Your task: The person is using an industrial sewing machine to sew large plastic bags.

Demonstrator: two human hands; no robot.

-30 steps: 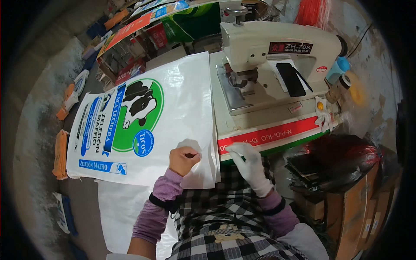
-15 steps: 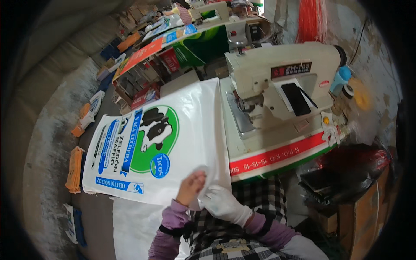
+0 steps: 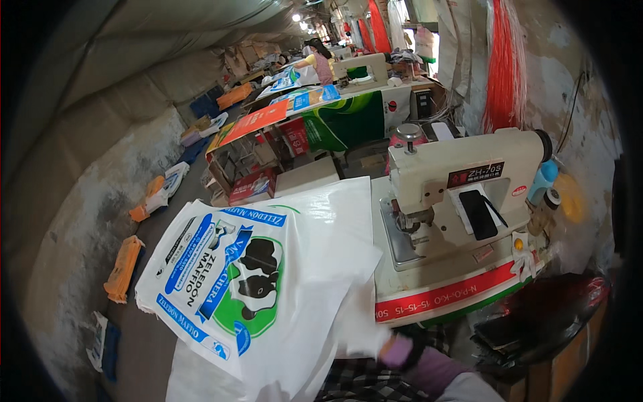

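A big white woven sack (image 3: 268,281) with a black-and-white cow on a green oval and blue lettered bands is spread across the lower middle of the frame, and it's tilted so its printed face can be seen from above. Its right edge is draped against the front left of the tabletop (image 3: 455,288) where a cream-coloured industrial sewing machine (image 3: 462,181) is mounted, right of centre. A red and green strip is seen running along the tabletop's front edge.

Only one of the person's hands can be made out at all: the right hand (image 3: 365,335), in a white glove, is pressed into the sack's lower right corner just below the tabletop, with a purple cuff (image 3: 402,352) showing behind it. Whether that grip is pinched on the fabric or just laid flat on it can't be told, since it's blurred and half buried in the white material. The left hand isn't seen anywhere; it's presumably covered by the sack.

A blue bottle (image 3: 544,181) is stood at the far right of the machine. More printed sacks are laid over benches in the upper middle, where another person (image 3: 321,60) is seated at a second machine. Orange bundles (image 3: 124,268) are scattered on the floor at the left.
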